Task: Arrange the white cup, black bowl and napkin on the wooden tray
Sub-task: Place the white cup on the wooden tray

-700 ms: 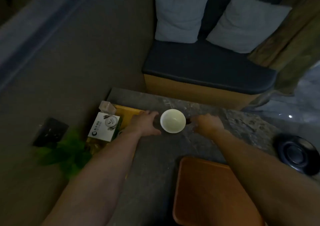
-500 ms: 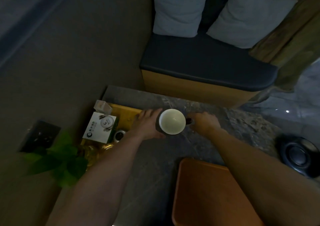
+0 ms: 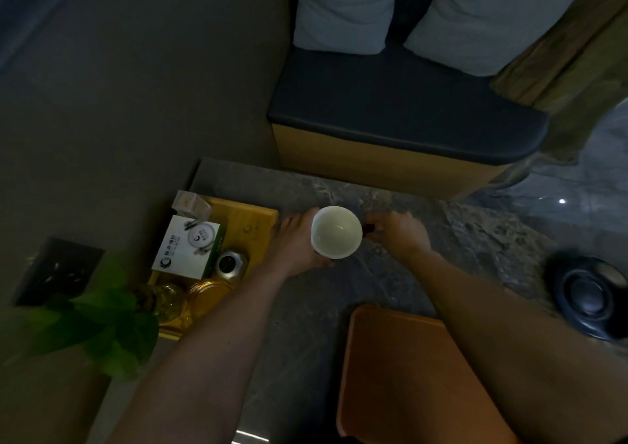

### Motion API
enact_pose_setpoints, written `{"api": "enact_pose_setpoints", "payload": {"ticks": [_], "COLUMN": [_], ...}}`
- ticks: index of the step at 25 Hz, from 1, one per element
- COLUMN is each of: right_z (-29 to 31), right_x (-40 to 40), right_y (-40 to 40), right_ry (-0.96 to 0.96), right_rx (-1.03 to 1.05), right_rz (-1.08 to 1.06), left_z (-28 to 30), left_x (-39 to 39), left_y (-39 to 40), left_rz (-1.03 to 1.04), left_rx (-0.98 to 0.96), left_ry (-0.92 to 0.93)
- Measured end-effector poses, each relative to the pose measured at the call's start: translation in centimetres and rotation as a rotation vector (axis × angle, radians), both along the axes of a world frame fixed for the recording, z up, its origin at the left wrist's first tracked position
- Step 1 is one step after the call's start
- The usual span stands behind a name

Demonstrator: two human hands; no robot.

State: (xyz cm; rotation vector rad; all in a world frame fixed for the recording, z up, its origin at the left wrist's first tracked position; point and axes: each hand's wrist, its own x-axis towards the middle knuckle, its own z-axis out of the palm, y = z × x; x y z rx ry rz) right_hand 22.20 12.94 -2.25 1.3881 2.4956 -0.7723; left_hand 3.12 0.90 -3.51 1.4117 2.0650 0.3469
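Observation:
The white cup (image 3: pixel 336 232) stands open side up on the grey stone table. My left hand (image 3: pixel 294 243) grips it from the left, thumb on its near side and fingers round the far side. My right hand (image 3: pixel 399 234) is just to the right of the cup, with fingers curled on a small dark thing (image 3: pixel 369 228) that touches the cup; most of it is hidden. The wooden tray (image 3: pixel 407 375) lies bare at the near edge of the table, under my right forearm. No napkin shows.
A yellow tray (image 3: pixel 258 219) on the left holds a white box (image 3: pixel 187 246), a small metal tin (image 3: pixel 231 264) and glassware. Green plant leaves (image 3: pixel 102 324) hang at the near left. A round black object (image 3: pixel 593 299) sits at far right. A cushioned bench (image 3: pixel 401 114) stands beyond the table.
My left hand has moved right and closed round the white cup. My right hand has slid left until its fingers curl on the dark thing beside the cup.

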Motion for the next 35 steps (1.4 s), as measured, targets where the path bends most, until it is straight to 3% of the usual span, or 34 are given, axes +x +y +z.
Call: {"api": "enact_pose_setpoints", "payload": {"ticks": [12,22,35], "right_z": [-0.5,0.3,-0.3], "right_x": [1.5,8.6,15.2], "right_y": [-1.5,-9.5,-19.8], "right_ry": [0.025,0.234,0.301], "right_rx": [0.027,0.013,0.125], "right_rz": [-0.072,-0.213,-0.381], "left_z": [2.1,3.9,2.4], "left_x": [1.4,5.4,10.2], "left_y": [-0.5,-4.7,-9.1], "left_rz": [0.046,-0.130,-0.294], "left_rx": [0.032,0.014,-0.103], "left_ry": [-0.127,-0.257,-0.305]}}
